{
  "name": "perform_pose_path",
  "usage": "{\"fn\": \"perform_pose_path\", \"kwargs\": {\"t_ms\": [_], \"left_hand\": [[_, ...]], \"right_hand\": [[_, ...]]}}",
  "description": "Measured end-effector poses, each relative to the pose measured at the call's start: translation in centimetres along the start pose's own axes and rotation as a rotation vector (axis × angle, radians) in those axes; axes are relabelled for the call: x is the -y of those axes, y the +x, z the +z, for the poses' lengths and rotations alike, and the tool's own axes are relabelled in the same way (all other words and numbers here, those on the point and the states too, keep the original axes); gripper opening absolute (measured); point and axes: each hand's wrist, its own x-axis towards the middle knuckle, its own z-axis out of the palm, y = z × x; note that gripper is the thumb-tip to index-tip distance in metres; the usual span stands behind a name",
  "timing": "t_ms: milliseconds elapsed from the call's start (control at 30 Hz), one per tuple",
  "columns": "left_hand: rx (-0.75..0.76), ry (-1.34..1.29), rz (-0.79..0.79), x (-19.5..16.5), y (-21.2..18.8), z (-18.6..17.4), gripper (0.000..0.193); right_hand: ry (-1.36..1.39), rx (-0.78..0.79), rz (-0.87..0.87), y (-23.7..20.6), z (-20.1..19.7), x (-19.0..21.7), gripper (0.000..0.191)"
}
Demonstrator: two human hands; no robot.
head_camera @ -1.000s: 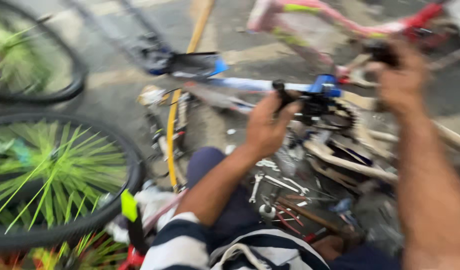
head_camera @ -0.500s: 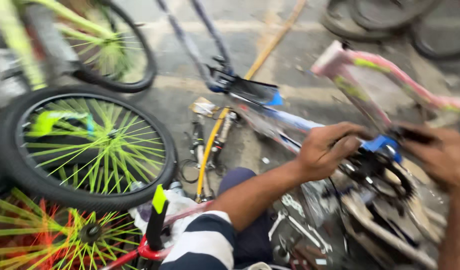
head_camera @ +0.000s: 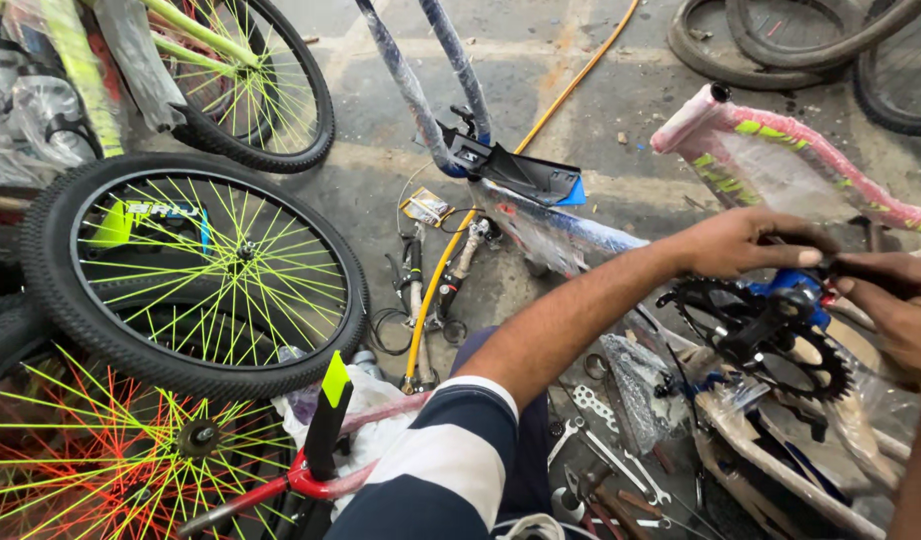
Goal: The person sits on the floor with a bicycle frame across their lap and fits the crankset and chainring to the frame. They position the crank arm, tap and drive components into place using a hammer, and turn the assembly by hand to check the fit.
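Both hands, left and right, on a black crankset beside the wrapped blue frame

grey concrete floor under wheels, yellow hose, scattered wrenches

Both hands (fingertips meeting) forward

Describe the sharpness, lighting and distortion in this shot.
Head view: mostly sharp, with the wheel spokes and tools crisp; soft even daylight, faint shadows, no harsh glare beyond a slight sheen on the plastic wrap; wide-angle bending at the edges; the left hand and right hand at the crank look slightly soft.
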Motion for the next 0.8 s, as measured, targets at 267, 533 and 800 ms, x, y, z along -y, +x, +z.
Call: {"fn": "perform_pose_path", "kwargs": {"t_ms": [267,533,800], "left_hand": [[-0.010,0.113,-0.187,-1.4,-0.5,0.7,0.037],[-0.025,0.117,-0.148,-4.1,-1.2,0.1,0.033],[0.110,0.445,-0.259,0.6,-4.4,-0.1,0.042]], "right_hand": [[0.142,-0.012,-0.006,-1.5,-0.9,5.3,0.029],[0.263,-0.129,-0.046,-1.9,0.6,8.3,0.022],[-0.264,-0.286,-0.243,-13.6,1.5,14.3,0.022]]}}
